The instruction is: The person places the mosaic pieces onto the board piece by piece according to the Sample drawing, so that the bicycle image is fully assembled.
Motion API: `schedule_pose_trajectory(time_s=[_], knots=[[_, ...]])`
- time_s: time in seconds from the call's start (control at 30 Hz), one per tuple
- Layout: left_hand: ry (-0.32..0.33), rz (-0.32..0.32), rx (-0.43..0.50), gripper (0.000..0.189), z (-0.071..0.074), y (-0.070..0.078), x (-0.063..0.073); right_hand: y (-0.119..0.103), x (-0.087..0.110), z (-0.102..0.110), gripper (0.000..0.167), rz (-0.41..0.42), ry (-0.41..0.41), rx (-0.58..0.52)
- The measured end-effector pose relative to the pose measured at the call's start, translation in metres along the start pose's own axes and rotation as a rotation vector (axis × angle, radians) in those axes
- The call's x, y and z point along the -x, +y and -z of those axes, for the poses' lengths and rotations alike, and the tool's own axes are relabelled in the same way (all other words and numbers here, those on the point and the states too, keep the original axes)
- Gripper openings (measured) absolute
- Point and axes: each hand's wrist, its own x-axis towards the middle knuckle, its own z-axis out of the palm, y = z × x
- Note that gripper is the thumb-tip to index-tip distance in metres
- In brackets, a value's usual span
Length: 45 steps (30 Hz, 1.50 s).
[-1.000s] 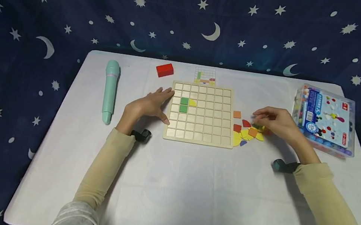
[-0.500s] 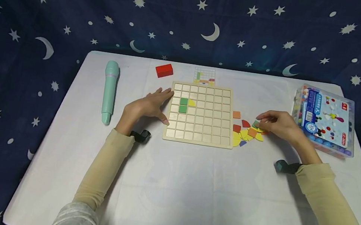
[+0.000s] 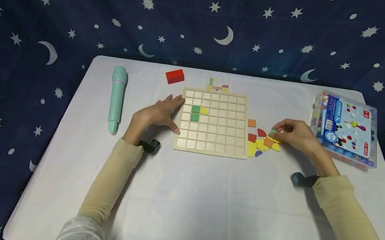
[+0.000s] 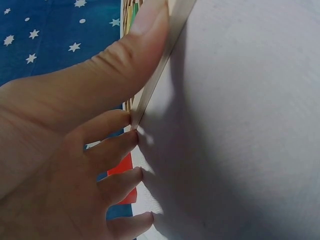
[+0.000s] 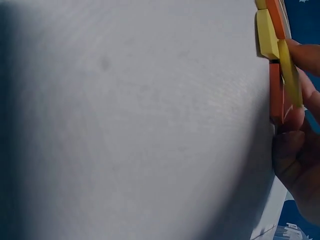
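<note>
In the middle of the head view, a wooden grid board [image 3: 215, 139] is laid on a white-covered table [image 3: 185, 207], and its left edge is touched by the left hand [image 3: 159, 112], whose thumb and fingers are spread wide. In the left wrist view, the board's edge is overlapped by the thumb. Two green squares [image 3: 195, 117] are set one above the other in the second column from the left, and a yellow rounded piece [image 3: 204, 110] is set in the cell right of the upper one. Right of centre, loose pieces [image 3: 260, 144] in yellow, red, orange and blue-violet are heaped just beside the board. At the heap's right side, the fingers of the right hand [image 3: 297, 135] are curled and drawn narrow, with a green piece [image 3: 273, 133] at their tips; whether it is gripped cannot be told. In the right wrist view, a tilted yellow piece [image 5: 290, 70] is seen next to those fingers. Above the board, a small card [image 3: 217, 82] is printed with a grid and coloured shapes. A red block [image 3: 174, 76] is placed at upper centre-left, a turquoise microphone-shaped object [image 3: 116, 98] at left, and a clear box [image 3: 344, 128] at right. The background is filled by a dark blue cloth [image 3: 191, 15] patterned with stars and moons.
</note>
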Motion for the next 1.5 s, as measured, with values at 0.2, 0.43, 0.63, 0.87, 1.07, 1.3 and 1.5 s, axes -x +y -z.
schedule_pose_trajectory(time_s=[0.2, 0.43, 0.63, 0.87, 1.07, 1.3, 1.5], knots=[[0.002, -0.002, 0.003, 0.120, -0.001, 0.001, 0.001, -0.001, -0.001, -0.002, 0.034, 0.023, 0.024, -0.041], [0.001, 0.001, 0.009, 0.120, 0.000, 0.002, 0.002, -0.009, 0.000, -0.003, 0.032, 0.022, 0.066, -0.102], [0.005, -0.004, 0.004, 0.120, 0.001, 0.002, 0.003, -0.021, 0.000, -0.007, 0.043, 0.010, 0.042, -0.246], [0.003, 0.002, -0.004, 0.121, 0.001, 0.002, 0.003, -0.039, -0.005, -0.016, 0.043, 0.049, -0.009, -0.380], [-0.001, 0.006, -0.007, 0.120, 0.000, 0.001, 0.003, -0.057, -0.010, -0.028, 0.038, 0.076, -0.053, -0.425], [-0.003, 0.007, 0.002, 0.118, 0.002, -0.001, 0.005, -0.079, -0.019, -0.042, 0.039, 0.081, -0.102, -0.488], [-0.008, -0.010, 0.003, 0.118, 0.003, -0.001, 0.004, -0.094, -0.025, -0.054, 0.041, 0.106, -0.138, -0.436]])
